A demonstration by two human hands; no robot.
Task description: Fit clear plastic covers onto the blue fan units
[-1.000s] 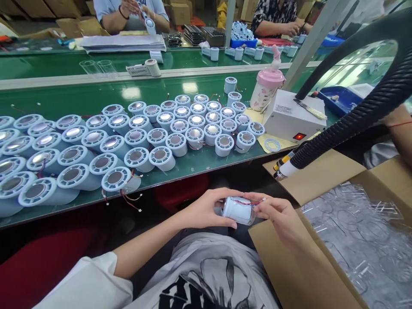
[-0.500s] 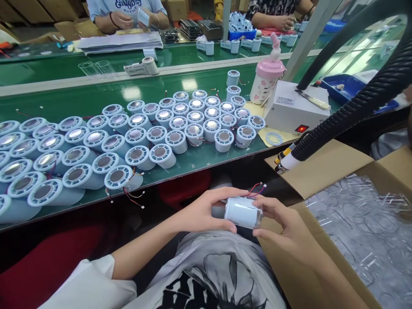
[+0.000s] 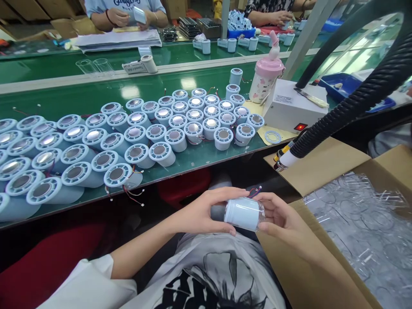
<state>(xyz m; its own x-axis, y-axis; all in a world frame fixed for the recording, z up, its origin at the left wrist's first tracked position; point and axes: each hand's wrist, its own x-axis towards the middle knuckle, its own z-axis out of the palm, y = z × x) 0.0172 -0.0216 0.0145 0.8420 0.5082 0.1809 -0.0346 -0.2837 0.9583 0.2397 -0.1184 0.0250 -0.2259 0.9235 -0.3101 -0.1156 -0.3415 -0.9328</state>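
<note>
Right fingers (image 3: pixel 271 229) shifted on cylinder (image 3: pixel 244 213); co-worker's shirt (image 3: pixel 124 4) reads "WOND".

Green bench (image 3: pixel 206 76), many light-blue cylinders (image 3: pixel 167 159) (grey discs (image 3: pixel 159 150) on top), yellow sheet (image 3: pixel 285 135)

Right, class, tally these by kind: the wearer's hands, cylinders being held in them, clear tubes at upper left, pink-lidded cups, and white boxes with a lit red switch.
Left hand and right hand: 2
Held cylinder: 1
Clear tubes: 2
Pink-lidded cup: 1
White box: 1
Total: 7
</note>
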